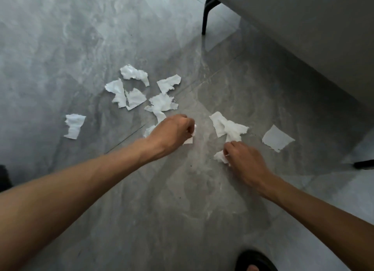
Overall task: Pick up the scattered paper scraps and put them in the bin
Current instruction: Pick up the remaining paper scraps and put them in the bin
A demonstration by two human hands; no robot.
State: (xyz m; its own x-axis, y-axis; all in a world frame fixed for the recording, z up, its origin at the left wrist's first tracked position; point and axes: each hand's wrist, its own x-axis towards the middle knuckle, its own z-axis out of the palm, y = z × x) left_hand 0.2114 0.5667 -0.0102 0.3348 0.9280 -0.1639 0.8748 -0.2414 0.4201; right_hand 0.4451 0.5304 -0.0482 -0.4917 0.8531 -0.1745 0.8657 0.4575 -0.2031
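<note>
The left hand (172, 130) is closed on one paper scrap (190, 139); the right hand (245, 159) pinches another scrap (220, 157); about eight scraps lie on the floor (60, 48).

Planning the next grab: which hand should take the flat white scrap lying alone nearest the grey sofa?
Right. The right hand is beside that flat white paper scrap; the left hand is farther off.

Both bare forearms are reaching forward and down, converging toward twelve o'clock. The left hand (172, 132) is curling shut, knuckles up (white paper showing at its fingertips). The right hand (245, 159), at its four o'clock, is pinching a crumpled scrap (221, 157).
</note>
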